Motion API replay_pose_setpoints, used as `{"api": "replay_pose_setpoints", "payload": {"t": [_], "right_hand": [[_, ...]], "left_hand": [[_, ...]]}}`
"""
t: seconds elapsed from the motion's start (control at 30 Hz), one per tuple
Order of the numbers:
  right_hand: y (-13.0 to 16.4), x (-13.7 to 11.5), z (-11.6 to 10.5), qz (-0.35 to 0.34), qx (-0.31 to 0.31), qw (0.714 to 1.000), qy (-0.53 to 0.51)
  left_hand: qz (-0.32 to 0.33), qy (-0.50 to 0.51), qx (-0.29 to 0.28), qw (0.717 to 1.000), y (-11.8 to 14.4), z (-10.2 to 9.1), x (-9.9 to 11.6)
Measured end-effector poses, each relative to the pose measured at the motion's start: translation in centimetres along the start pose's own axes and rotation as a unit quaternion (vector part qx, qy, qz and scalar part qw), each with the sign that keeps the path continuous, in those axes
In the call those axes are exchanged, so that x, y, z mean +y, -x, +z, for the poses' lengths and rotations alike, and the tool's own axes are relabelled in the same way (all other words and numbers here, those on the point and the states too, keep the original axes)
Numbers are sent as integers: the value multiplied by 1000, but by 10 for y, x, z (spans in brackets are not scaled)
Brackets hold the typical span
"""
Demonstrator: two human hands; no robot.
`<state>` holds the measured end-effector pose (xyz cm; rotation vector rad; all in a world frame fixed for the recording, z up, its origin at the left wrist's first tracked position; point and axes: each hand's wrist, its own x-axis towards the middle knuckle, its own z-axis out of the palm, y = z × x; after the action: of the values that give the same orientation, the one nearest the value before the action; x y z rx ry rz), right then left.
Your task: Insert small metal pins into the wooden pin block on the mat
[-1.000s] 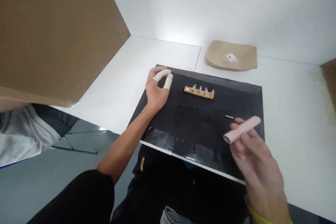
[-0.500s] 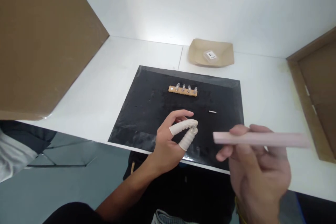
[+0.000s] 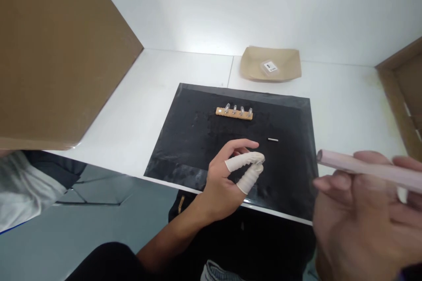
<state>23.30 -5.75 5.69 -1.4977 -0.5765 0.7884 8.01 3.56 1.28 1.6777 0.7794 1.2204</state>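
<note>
My left hand (image 3: 231,180) hovers over the near part of a black mat (image 3: 184,149), with white finger cots on two fingers whose tips almost touch. It holds nothing I can see. My right hand (image 3: 365,215) is raised close to the camera at the lower right, gripping a long pink stick-like tool (image 3: 365,167) that lies roughly level. On the mat's far side rests a small tan strip board (image 3: 234,113) carrying several clear components. A short white pin (image 3: 273,140) lies on the mat just beyond my left fingertips.
A brown paper tray (image 3: 283,68) with a small clear packet inside sits at the back of the white table (image 3: 132,109). A large cardboard panel (image 3: 49,52) stands at the left and a brown board (image 3: 400,92) at the right. Another person's sleeve (image 3: 23,184) shows at lower left.
My left hand came back from the mat's far left corner to its near middle. My right hand lifted the pink tool up and right, closer to the camera. The view has shifted slightly.
</note>
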Motion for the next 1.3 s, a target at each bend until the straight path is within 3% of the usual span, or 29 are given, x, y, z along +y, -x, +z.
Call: {"api": "replay_pose_setpoints", "payload": {"t": [0.1, 0.2, 0.33, 0.4, 0.47, 0.77, 1.07, 1.3], "right_hand": [[-11, 5, 10, -1, 75, 991, -115], [-18, 11, 9, 92, 44, 972, -213], [-25, 20, -1, 203, -3, 912, -355], [-26, 26, -4, 245, -32, 890, -383], [-25, 31, -5, 263, -52, 886, -377], [-15, 32, -16, 213, -105, 893, -383], [-19, 33, -24, 193, -154, 830, -501], [-18, 39, -18, 195, -172, 809, -527]], "left_hand": [[0, 1, -1, 1000, 0, 2, 0], [-1, 1, -4, 1000, 0, 4, -2], [-7, 11, -13, 1000, 1, 6, -3], [-9, 16, -9, 1000, 3, 7, -4], [-14, 17, -7, 1000, 4, 8, -4], [-26, 22, -13, 999, 5, 9, -7], [-31, 15, -24, 999, 6, 9, -7], [-65, 23, -40, 997, 12, 10, -17]]}}
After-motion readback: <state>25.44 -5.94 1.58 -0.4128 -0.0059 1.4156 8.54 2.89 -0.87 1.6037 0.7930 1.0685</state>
